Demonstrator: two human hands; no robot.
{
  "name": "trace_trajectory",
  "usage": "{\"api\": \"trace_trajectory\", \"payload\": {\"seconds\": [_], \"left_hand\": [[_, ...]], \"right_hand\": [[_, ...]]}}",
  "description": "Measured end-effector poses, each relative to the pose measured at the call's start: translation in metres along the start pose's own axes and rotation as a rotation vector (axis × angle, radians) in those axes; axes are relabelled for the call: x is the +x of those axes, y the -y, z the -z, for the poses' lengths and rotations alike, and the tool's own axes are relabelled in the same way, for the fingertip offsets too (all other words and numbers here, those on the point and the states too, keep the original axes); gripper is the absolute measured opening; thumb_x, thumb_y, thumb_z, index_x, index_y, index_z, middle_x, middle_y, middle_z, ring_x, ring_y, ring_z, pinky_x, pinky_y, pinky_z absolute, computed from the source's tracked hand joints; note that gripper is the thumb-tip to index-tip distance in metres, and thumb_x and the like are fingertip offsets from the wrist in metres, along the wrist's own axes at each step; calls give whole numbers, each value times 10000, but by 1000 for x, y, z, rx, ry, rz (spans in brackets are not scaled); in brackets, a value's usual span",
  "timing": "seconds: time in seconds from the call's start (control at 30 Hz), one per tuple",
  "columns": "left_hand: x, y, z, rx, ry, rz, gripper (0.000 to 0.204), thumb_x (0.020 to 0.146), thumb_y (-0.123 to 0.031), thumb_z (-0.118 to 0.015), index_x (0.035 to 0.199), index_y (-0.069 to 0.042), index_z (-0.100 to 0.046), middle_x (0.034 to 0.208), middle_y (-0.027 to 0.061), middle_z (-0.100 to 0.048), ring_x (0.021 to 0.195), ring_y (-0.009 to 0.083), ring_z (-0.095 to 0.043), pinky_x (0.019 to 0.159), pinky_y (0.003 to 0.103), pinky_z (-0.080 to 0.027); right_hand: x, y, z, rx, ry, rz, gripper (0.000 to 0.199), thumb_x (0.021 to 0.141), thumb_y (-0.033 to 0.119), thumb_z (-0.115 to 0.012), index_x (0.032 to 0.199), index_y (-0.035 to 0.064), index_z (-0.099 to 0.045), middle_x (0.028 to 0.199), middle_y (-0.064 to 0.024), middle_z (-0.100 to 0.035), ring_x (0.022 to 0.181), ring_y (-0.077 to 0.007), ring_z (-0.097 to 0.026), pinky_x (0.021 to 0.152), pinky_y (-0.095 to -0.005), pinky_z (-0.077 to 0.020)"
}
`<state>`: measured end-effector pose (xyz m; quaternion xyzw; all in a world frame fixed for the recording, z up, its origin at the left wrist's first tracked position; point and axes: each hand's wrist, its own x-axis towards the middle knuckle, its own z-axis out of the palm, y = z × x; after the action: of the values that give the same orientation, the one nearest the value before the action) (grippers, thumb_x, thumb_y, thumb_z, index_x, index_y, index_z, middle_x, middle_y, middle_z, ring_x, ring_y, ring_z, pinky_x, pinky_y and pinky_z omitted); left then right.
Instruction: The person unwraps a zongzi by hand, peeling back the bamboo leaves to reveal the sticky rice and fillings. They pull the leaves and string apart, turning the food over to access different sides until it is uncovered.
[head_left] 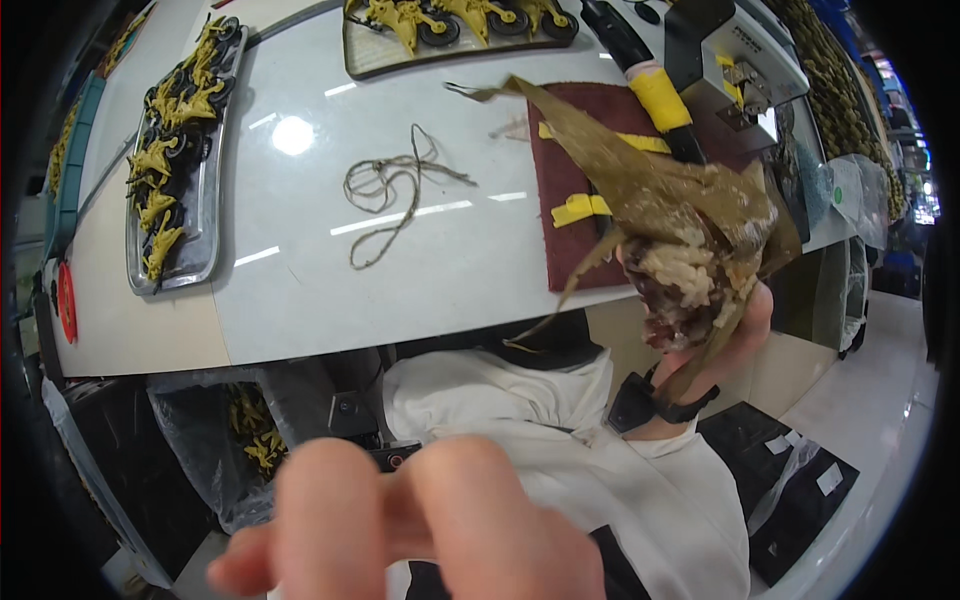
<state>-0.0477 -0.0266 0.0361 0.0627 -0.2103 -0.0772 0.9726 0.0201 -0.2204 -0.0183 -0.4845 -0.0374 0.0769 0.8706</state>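
At the right of the frame the right hand (735, 335) holds a half-unwrapped leaf-wrapped rice dumpling (680, 275), its grip closed around the lower part of the bundle. The brownish leaves are peeled open, baring sticky rice and dark filling, and one long leaf tip reaches up and left over the bench (300, 290). A black wristband (650, 400) circles that wrist. The left hand (400, 525) fills the lower centre of the frame, very close to the camera and blurred; its fingers are bunched together, but whether they hold anything I cannot tell.

On the pale bench, left of the dumpling, lies a loose tangle of brown string (395, 190). Just behind the dumpling sits a dark red mat (565, 180) with yellow tape strips. A metal tray (205, 215) of yellow and black parts lies at the upper left, and a second tray (400, 55) at the top centre. A plastic-lined bin (215, 440) stands below the bench edge at the lower left.
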Motion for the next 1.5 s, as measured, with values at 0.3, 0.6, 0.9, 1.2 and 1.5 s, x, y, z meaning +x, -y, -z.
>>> {"api": "trace_trajectory", "payload": {"seconds": [0.3,0.6,0.9,1.2,1.5], "left_hand": [[11,-3,-12,-178,-124,10,200,866,-268,-458,908,-89,-380,856,85,-422,653,254,-500,618,394,-423],[-31,31,60,1009,-344,205,369,702,-144,-663,987,32,-509,834,109,-559,747,164,-510,630,255,-381],[5,13,68,1377,-348,-367,227,637,3,-680,839,56,-591,733,113,-576,576,139,-507,526,232,-382],[13,5,69,1110,-463,-396,209,671,-91,-703,748,24,-546,704,95,-562,640,135,-527,582,236,-398],[17,-16,72,633,-583,74,386,723,-190,-683,969,47,-502,759,101,-594,513,125,-560,402,203,-436]], "right_hand": [[-6,-11,2,697,160,-24,694,800,336,-489,1265,-79,-184,1242,-303,-317,1070,-440,-427,858,-538,-412],[-13,-4,18,663,159,-222,699,795,377,-519,1261,-57,-232,1257,-297,-292,1090,-412,-417,916,-477,-371],[-3,-6,10,586,215,-343,681,795,393,-517,1239,-58,-268,1230,-297,-322,1064,-406,-438,906,-464,-377],[5,-5,9,515,242,-403,665,795,409,-515,1217,-60,-304,1204,-298,-353,1038,-400,-458,897,-451,-384],[9,-6,11,434,215,-486,653,795,425,-513,1195,-61,-339,1177,-298,-383,1012,-395,-479,887,-438,-391]]}}
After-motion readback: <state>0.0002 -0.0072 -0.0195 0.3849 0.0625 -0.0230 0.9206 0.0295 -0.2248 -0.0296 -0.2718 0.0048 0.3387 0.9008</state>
